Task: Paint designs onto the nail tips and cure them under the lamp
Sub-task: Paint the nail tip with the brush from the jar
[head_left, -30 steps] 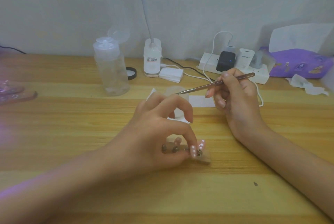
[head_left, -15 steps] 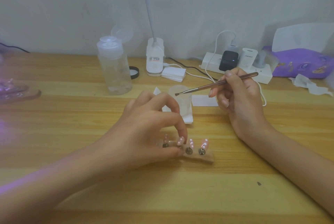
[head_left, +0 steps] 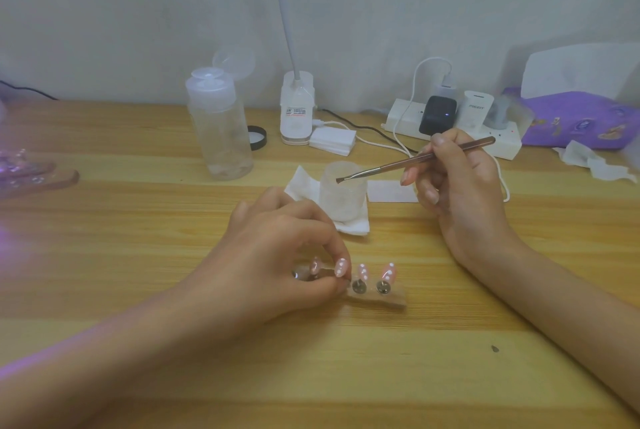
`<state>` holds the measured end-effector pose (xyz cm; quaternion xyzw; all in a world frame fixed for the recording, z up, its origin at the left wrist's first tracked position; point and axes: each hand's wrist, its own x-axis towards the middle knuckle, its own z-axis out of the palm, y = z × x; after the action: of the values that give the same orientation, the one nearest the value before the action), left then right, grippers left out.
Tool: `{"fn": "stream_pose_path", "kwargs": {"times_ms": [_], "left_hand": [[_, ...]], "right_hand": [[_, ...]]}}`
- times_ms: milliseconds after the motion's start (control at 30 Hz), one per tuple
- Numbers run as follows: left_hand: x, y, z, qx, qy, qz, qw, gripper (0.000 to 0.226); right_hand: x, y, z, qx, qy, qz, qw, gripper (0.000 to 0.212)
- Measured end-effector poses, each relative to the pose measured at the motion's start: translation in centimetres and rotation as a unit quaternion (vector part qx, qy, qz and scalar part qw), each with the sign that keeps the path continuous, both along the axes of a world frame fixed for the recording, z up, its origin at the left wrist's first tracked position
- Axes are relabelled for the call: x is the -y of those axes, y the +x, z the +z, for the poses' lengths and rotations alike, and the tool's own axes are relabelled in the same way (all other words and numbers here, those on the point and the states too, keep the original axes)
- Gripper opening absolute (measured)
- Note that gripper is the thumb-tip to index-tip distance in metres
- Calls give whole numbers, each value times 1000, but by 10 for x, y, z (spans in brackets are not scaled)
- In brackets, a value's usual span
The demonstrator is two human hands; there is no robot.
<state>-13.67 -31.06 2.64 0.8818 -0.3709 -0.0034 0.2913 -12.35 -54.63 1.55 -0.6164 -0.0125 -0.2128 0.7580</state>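
- The left hand lies knuckles-up over the left part of the holder, a small wooden block on the worktop. Its grip is pinched, with thumb and forefinger closed around one of the nail tips or the stud under it; which of the two cannot be told.
- Four pink tips with white dots stand in a row on the block. The two on the right stand free, the two on the left are half covered by fingers, and the block's left end is hidden under the hand.
- The right hand is raised farther back, apart from the holder, its grip pinching a slim metallic brush toward its rear end.
- The bristle end points left over a frosted jar; whether it touches the jar is unclear.
- The jar stands on a white tissue, which it partly covers.
- A white lamp base stands by the wall. Its neck runs out of the top edge, so the head is unseen.
- At the left edge, purple-lit objects are cut off and too blurred to name.
- Both forearms leave the picture at the bottom.
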Motion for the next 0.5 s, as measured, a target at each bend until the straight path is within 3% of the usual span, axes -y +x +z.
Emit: {"fn": "stream_pose_path", "kwargs": {"times_ms": [133, 300, 500], "left_hand": [[1, -2, 3, 8, 13, 8, 1000, 10], [11, -11, 14, 88, 28, 1, 996, 30], [33, -19, 12, 186, 70, -17, 980, 12]], "right_hand": [[-1, 0, 1, -1, 4, -5, 1000, 25], [-1, 0, 3, -13, 16, -15, 1000, 27], [-3, -2, 3, -14, 18, -17, 1000, 27]]}}
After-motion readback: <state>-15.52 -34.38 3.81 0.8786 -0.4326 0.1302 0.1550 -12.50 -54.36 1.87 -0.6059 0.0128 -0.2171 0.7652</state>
